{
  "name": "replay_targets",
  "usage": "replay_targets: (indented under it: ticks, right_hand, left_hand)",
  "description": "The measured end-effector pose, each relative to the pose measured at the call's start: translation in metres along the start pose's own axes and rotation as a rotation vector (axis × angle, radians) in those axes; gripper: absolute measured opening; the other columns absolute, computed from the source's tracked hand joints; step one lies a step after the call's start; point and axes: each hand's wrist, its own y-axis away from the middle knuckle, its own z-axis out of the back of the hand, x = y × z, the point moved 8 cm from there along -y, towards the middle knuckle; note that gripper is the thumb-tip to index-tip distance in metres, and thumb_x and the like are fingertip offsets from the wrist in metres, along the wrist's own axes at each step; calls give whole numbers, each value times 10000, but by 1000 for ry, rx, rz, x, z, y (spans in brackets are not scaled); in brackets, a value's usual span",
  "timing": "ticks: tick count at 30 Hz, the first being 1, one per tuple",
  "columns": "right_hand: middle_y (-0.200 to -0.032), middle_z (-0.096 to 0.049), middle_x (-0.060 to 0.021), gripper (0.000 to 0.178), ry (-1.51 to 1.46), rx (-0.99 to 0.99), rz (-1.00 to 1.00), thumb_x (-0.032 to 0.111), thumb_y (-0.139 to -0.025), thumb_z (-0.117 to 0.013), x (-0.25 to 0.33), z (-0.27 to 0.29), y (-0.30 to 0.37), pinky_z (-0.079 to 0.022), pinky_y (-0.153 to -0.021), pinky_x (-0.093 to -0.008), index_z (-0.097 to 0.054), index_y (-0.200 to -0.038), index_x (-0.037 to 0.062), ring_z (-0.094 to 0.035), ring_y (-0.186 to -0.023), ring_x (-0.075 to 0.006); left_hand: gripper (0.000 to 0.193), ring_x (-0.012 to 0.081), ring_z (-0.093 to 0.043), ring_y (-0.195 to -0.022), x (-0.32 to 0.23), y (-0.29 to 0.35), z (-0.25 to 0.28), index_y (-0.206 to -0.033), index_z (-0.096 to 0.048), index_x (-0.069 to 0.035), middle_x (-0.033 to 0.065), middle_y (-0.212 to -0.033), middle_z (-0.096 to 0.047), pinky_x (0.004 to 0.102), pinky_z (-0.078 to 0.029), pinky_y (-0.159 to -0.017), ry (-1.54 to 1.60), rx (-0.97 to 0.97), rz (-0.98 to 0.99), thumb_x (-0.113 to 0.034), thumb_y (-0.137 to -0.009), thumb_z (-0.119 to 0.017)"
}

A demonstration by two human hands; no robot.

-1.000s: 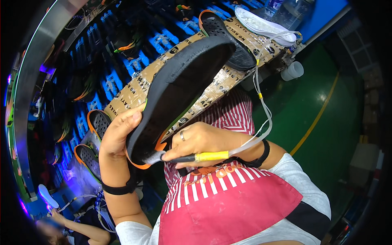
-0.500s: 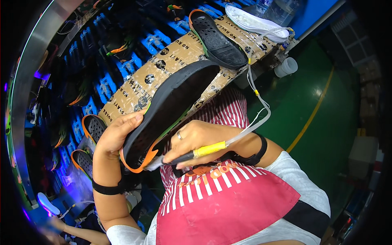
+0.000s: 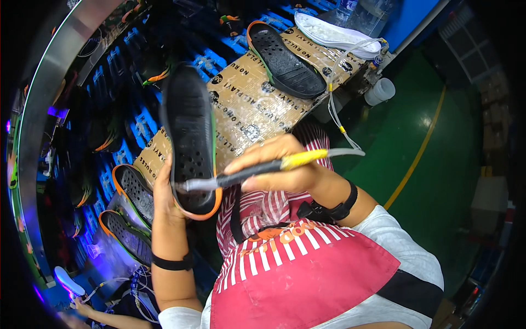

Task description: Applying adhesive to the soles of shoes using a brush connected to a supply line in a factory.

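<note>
Floor (image 3: 392, 148): glossy green, right side, marked with a yellow line (image 3: 427, 136); overhead light reflects beside it. Far right: dim stacked boxes (image 3: 495, 129). Centre: bench topped with taped brown cardboard (image 3: 236, 122). Left: blue racks (image 3: 143, 126), curved metal rail (image 3: 49, 82). Near left: violet light (image 3: 94, 251).

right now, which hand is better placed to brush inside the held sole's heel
Probably the right hand: it holds the brush at the heel, while the left hand supports the sole.

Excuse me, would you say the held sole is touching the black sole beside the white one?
Apart: the head view shows brown covering in the gap between the held sole and that black sole.
</note>
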Motion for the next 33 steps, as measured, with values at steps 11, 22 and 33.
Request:
replay_targets:
  ticks: [11, 22, 33]
  right_hand:
    - [-835, -635, -73, 304, -393, -370, -102, 108, -770, -664, -10, 34, 10, -438, -626, -169, -609, -1029, -42, -565, -711, -60]
    - [-863, -639, -121, 301, -257, -412, -176, 85, -781, -615, -16, 32, 8, -492, -687, -206, -580, -1028, -82, -610, -755, -113]
    - [-746, -638, -129, 220, 303, -557, 99, 102, -742, -642, 14, 9, -24, -484, -560, -277, -625, -934, -4, -629, -619, -175]
  left_hand:
    - [602, 406, -111, -1322, 19, 31, -2, -1373, -246, -68, 175, -1433, -190, 615, -112, -1022, 340, 384, -244, -383, -885, -403]
    - [790, 440, -369, -1182, 82, 43, -8, -1385, -213, -92, 289, -1325, -305, 575, -395, -888, 524, 395, 175, -623, -809, -314]
    - [872, 367, -443, -1126, 85, 34, -1, -1360, -273, -111, 163, -1300, -406, 502, -411, -894, 457, 452, -14, -715, -739, -371]
